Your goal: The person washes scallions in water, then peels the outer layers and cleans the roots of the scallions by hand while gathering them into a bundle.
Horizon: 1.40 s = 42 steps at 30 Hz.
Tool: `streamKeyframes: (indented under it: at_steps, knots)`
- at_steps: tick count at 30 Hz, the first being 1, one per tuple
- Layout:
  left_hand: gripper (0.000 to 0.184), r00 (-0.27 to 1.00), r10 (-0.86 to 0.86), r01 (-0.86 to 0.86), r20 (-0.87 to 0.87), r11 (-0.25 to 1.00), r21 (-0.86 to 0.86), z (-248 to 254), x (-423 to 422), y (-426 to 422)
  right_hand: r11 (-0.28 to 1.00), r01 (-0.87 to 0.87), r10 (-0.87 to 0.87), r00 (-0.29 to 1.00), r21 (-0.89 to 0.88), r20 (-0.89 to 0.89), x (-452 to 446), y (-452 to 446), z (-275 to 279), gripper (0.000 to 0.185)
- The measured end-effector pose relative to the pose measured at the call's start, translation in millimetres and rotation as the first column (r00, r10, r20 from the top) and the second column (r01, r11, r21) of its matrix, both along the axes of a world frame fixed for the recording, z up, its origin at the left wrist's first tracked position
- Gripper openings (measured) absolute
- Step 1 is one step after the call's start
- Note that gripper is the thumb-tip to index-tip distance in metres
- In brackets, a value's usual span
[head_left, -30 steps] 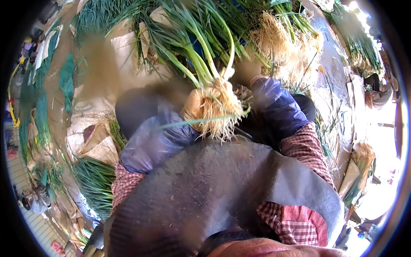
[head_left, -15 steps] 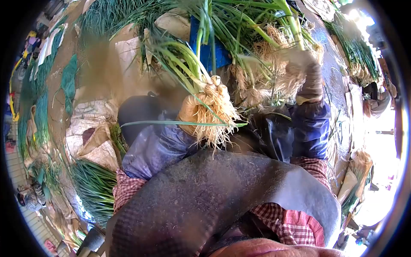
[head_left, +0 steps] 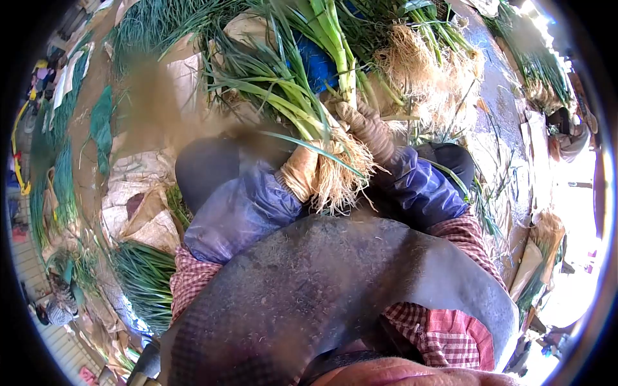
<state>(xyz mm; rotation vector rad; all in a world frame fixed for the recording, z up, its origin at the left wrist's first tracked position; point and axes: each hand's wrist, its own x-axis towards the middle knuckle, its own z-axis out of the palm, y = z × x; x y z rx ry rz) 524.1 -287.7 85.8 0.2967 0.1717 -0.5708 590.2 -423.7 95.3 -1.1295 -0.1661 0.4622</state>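
Observation:
My left hand (head_left: 299,170), in a soiled pale glove, is wrapped round a bunch of green onions (head_left: 347,168). Its tangled, pale roots hang toward my lap, and the green leaves fan out away from me. Close beside it, my right hand (head_left: 365,127), in a brown, dirty glove, is closed round the lower end of thick green onion stalks (head_left: 346,80) that stand nearly upright. The fingertips of that hand are partly hidden by the stalks and roots. Beyond my right hand lies a heap of rooted green onions (head_left: 431,61).
A dark apron (head_left: 309,270) covers my lap. Blue material (head_left: 315,61) shows behind the stalks. More green onions (head_left: 145,280) lie at my left, near crumpled sacking (head_left: 138,199). Another row of onions (head_left: 531,55) lies far right, with a person (head_left: 573,138) beside it.
My right hand has moved left from the heap and in beside the bunch, bringing thick onion stalks with it. My left hand has shifted slightly right, still holding the bunch.

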Motion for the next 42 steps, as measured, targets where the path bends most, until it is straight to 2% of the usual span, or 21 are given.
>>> streamKeyframes:
  at_steps: [3, 5, 6, 7, 11, 12, 14, 18, 20, 25, 26, 28, 29, 30, 31, 33, 34, 36, 37, 40, 42]
  knots:
    - [0.019, 0.994, 0.076, -0.085, -0.074, 0.988, -0.131, -5.8, 4.6, -3.1, 0.998, -0.013, 0.026, 0.983, -0.069, 0.181, 17.3, 4.2, -1.0, 0.031]
    - [0.014, 0.988, 0.079, -0.092, -0.131, 0.991, -0.1, 20.8, 1.4, -3.3, 0.998, -0.002, -0.002, 0.998, 0.07, 0.065, 26.3, 7.1, 20.2, 0.029]
    - [0.008, 0.98, 0.079, -0.093, -0.185, 0.993, -0.068, 27.4, -0.6, -3.3, 0.992, -0.048, 0.066, 0.985, 0.116, -0.159, 43.9, 0.7, 15.3, 0.027]
    - [0.025, 0.999, 0.009, -0.014, -0.038, 0.988, -0.153, 18.9, -1.2, 5.8, 0.997, -0.024, 0.023, 1.0, 0.073, 0.01, 43.4, -1.8, 19.3, 0.026]
    - [0.032, 0.998, 0.064, -0.065, -0.01, 0.993, -0.098, 6.1, 1.8, 10.2, 0.993, 0.1, -0.072, 0.934, -0.064, 0.35, 53.9, -27.9, -5.2, 0.022]
    - [0.033, 0.999, 0.03, -0.025, 0.019, 0.977, -0.213, -4.0, 4.2, 11.7, 0.986, 0.137, -0.088, 0.911, -0.094, 0.403, 51.9, -34.8, -6.6, 0.021]
    - [0.022, 0.989, 0.111, -0.119, -0.098, 0.99, -0.081, 10.0, 4.9, 6.6, 0.966, 0.248, -0.203, 0.903, -0.072, 0.379, 22.3, -42.7, 22.4, 0.018]
    - [0.026, 0.981, 0.144, -0.153, -0.128, 0.986, -0.07, 26.8, 0.9, 7.3, 0.987, 0.148, -0.161, 0.935, 0.065, 0.315, -16.8, -37.6, 68.2, 0.02]
    - [0.033, 0.993, 0.084, -0.075, 0.079, 0.991, -0.111, 18.9, 3.2, 13.6, 0.988, 0.145, -0.155, 0.923, 0.055, 0.352, -25.7, -34.3, 77.9, 0.019]
    - [0.032, 0.986, 0.154, -0.142, 0.061, 0.975, -0.168, 9.1, 7.8, 10.7, 0.963, 0.027, -0.113, 0.944, 0.267, 0.311, -27.6, -47.7, 92.8, 0.019]
    - [0.029, 0.97, 0.137, -0.13, 0.2, 0.99, -0.047, 1.6, 12.2, 22.9, 0.963, 0.106, -0.195, 0.91, 0.25, 0.366, -30.7, -58.3, 106.5, 0.019]
    - [0.028, 0.987, 0.146, -0.133, 0.069, 0.977, -0.165, 20.5, 9.6, 27.3, 0.953, 0.168, -0.272, 0.84, 0.252, 0.469, -16.8, -87.0, 120.7, 0.018]
    - [0.03, 0.998, 0.051, -0.047, 0.04, 0.996, -0.075, 25.4, 6.9, 35.5, 0.929, 0.37, -0.295, 0.749, -0.006, 0.593, -12.9, -94.0, 127.4, 0.023]
    - [0.03, 0.997, 0.078, -0.078, 0.005, 0.996, 0.044, 17.9, 4.6, 40.3, 0.79, 0.57, -0.264, 0.65, -0.227, 0.713, -8.4, -99.9, 132.0, 0.029]
    - [0.032, 0.997, 0.055, -0.053, 0.045, 0.997, -0.052, 23.2, 2.7, 40.1, 0.59, 0.636, -0.045, 0.641, -0.497, 0.766, 0.2, -107.5, 115.8, 0.038]
    - [0.039, 0.997, 0.058, -0.053, 0.056, 0.995, -0.091, 17.5, 1.2, 39.4, -0.055, 0.746, 0.461, 0.609, -0.664, 0.646, 16.9, -122.8, 82.9, 0.058]
    - [0.044, 0.993, 0.102, -0.097, 0.062, 0.992, -0.085, 27.7, -1.9, 34.2, -0.124, 0.529, 0.399, 0.801, -0.84, 0.446, 9.6, -110.3, 79.0, 0.061]
    - [0.045, 0.994, 0.092, -0.087, 0.052, 0.991, -0.1, 37.5, -6.5, 26.8, 0.157, 0.006, 0.322, 0.945, -0.988, 0.057, 13.7, -81.2, 60.4, 0.063]
    - [0.044, 0.991, 0.131, -0.131, 0.008, 0.991, -0.007, 32.3, -7.1, 22.5, 0.347, -0.122, 0.447, 0.893, -0.93, 0.049, 20.1, -74.1, 28.3, 0.061]
    - [0.039, 0.999, -0.006, 0.011, 0.035, 0.986, -0.169, 14.3, 0.0, 12.1, 0.85, -0.404, 0.401, 0.912, -0.339, -0.081, 19.3, -38.6, -26.9, 0.058]
    - [0.038, 0.997, 0.015, -0.006, 0.072, 0.991, -0.131, 30.5, -5.8, 8.8, 0.946, -0.305, 0.323, 0.89, 0.106, -0.323, 22.1, -10.9, -41.4, 0.05]
